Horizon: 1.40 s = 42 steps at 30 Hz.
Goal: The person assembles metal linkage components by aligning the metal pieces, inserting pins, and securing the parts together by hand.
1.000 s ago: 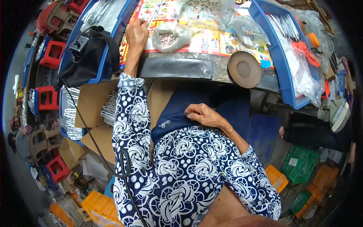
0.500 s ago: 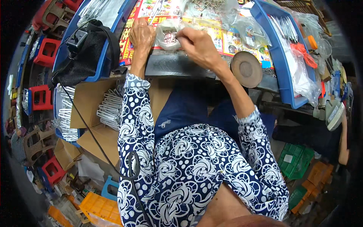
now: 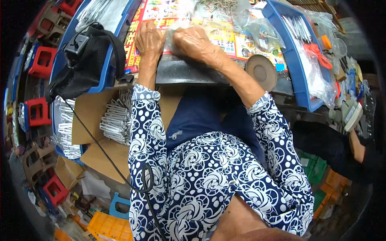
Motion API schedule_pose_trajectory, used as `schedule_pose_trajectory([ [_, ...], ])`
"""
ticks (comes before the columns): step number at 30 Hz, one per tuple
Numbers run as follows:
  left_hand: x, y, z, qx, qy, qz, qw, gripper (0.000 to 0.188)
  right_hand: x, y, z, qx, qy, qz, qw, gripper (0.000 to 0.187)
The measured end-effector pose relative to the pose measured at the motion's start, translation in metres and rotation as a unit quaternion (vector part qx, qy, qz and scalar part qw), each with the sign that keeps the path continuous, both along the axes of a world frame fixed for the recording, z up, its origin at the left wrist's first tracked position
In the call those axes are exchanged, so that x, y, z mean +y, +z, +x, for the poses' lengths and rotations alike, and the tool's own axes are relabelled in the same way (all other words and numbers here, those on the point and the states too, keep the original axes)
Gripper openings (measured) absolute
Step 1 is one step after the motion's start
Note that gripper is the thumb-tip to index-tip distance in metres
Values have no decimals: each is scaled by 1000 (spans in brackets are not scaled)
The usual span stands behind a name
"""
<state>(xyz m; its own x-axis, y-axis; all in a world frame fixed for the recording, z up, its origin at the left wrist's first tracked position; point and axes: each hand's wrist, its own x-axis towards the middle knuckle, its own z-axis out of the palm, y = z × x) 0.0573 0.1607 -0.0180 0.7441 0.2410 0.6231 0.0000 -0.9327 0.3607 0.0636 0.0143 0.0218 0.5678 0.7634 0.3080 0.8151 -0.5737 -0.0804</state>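
At the far edge of the view my left hand [image 3: 150,39] rests on a red and yellow printed sheet [image 3: 134,52]. Its fingers are curled down, and what they hold, if anything, is hidden. Close to its right is my right hand [image 3: 193,42], closed with bent fingers; I cannot make out anything in it. It sits over a clear plastic bag [image 3: 171,47] and covers most of it. Beyond both hands, a plastic bag of small brass-coloured metal parts [image 3: 219,5] lies on the sheet. Another clear bag [image 3: 265,36] with small pieces lies to the right.
Blue trays of thin metal rods flank the work area, one left [image 3: 111,60], one right [image 3: 309,94]. A black mesh bag [image 3: 82,68] hangs over the left one. A round brown dish [image 3: 261,72] sits at the table's near edge. Below left, a cardboard box [image 3: 88,116] holds white metal pieces.
My right hand has moved left, closer to my left hand, and now covers the small pinkish parts that showed in the clear bag. My left hand stays almost in place.
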Motion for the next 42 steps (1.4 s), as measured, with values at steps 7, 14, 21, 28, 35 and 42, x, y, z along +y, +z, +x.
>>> schedule_pose_trajectory([
  [7, 9, -7, 3, 12, -21, -125, 992, 12, 2, 0, 5, -38, 50, -25, 998, 7],
  [14, -11, 22, -22, -60, -54, -160, 984, 10, -3, 10, -1, -39, 41, -11, 998, 7],
  [21, -34, 44, -49, -1, -201, -217, 955, 12, -14, 23, -15, -69, 24, 97, 993, 10],
  [28, -38, 43, -62, 97, -277, -575, 763, 12, -27, 25, -24, -58, 56, 174, 981, 20],
  [35, -65, 41, -68, 104, -274, -561, 774, 16, -48, 13, -21, 20, 38, 183, 982, 26],
  [42, -92, 40, -76, 118, -336, -677, 644, 16, -77, 26, -45, 221, -11, 303, 927, 12],
])
